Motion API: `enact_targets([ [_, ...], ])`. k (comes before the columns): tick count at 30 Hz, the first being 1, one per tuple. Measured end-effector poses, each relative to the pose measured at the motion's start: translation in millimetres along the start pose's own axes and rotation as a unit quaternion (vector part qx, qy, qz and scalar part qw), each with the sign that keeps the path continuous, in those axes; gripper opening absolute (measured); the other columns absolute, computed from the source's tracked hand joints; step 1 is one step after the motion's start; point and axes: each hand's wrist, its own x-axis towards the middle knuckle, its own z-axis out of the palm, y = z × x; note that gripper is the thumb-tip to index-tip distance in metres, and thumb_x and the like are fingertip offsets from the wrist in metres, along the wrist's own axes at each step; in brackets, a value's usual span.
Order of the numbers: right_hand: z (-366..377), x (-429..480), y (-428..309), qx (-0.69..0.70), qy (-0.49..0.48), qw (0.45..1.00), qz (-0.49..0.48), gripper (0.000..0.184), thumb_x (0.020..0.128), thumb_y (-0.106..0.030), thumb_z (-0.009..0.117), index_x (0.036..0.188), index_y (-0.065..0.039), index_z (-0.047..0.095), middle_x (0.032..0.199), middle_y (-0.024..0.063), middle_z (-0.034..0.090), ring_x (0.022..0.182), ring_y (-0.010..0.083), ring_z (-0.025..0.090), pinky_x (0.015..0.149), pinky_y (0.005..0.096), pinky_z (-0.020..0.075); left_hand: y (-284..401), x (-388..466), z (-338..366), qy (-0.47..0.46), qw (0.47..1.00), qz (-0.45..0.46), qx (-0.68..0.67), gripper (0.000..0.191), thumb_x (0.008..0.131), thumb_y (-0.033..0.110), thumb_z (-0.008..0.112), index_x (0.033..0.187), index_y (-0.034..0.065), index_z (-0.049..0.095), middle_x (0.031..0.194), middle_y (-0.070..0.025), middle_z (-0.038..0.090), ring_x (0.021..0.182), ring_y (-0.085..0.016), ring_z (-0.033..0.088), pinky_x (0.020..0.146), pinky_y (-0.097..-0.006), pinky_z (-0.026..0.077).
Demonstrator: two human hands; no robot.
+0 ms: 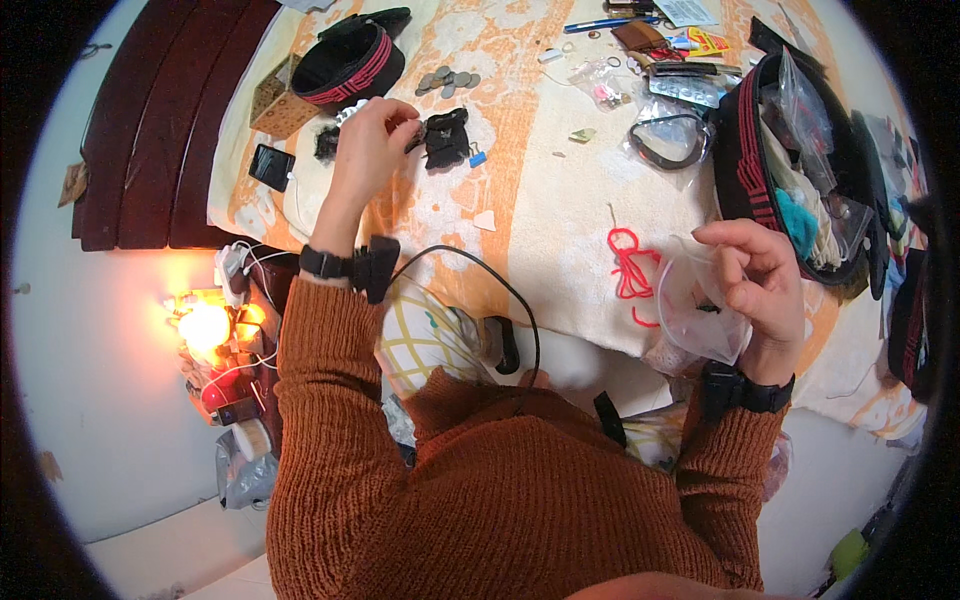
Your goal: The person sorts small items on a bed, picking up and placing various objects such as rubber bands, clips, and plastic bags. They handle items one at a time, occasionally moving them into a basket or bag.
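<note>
My left hand (375, 146) is over the bed's left side, thumb and index fingertips close together. Something small and dark shows just under them; whether they grip it I cannot tell. Right of these fingertips lies a piece of black lacy fabric (447, 140), with a blue binder clip (478, 156) beside it. More dark fabric (325, 144) shows left of the hand. My right hand (765, 281), fingers curled, holds a clear plastic bag (701, 330) with a small dark item inside. Red yarn (632, 262) lies on the bedcover to the left of the bag.
Left back: an open black case (352, 71), a patterned box (281, 105), a phone (271, 166) and several coins (448, 81). Right: a filled black case (739, 161), a black-rimmed loop (671, 154) and a brown wallet (637, 35). A black cable (525, 296) runs from my left wrist; a lit lamp (204, 328) glows left.
</note>
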Motion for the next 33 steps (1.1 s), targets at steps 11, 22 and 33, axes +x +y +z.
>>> enact_targets([
  [11,3,-1,-10,0.006,-0.004,1.0,0.026,0.059,0.071,-0.027,0.076,0.118,0.005,0.061,0.06,-0.0098,0.031,0.055,0.0019,0.028,0.053,0.0213,0.0201,61,-54,38,-0.237,0.963,0.109,-0.075,0.023,0.074,0.013,0.075,0.088,0.0015,0.062,0.076,-0.0096,0.056,0.069,-0.023,0.055,0.063,-0.0333,0.045],
  [22,13,4,-15,-0.046,0.072,0.996,0.011,0.053,0.083,-0.006,0.065,0.132,0.002,0.049,0.061,-0.0088,0.033,0.054,0.0008,0.03,0.051,0.0195,0.026,124,51,78,-0.044,0.977,0.188,-0.089,0.019,0.081,0.015,0.067,0.097,0.0045,0.069,0.105,-0.0139,0.061,0.092,-0.028,0.061,0.079,-0.0367,0.049],
  [33,7,3,-22,-0.099,0.081,0.991,0.041,0.052,0.082,-0.014,0.066,0.128,0.004,0.053,0.061,-0.0085,0.036,0.054,0.0015,0.038,0.052,0.0195,0.0363,122,58,89,-0.102,0.895,0.056,-0.431,0.017,0.087,0.013,0.065,0.097,-0.0004,0.068,0.103,-0.0057,0.066,0.091,-0.015,0.059,0.082,-0.0294,0.047],
])
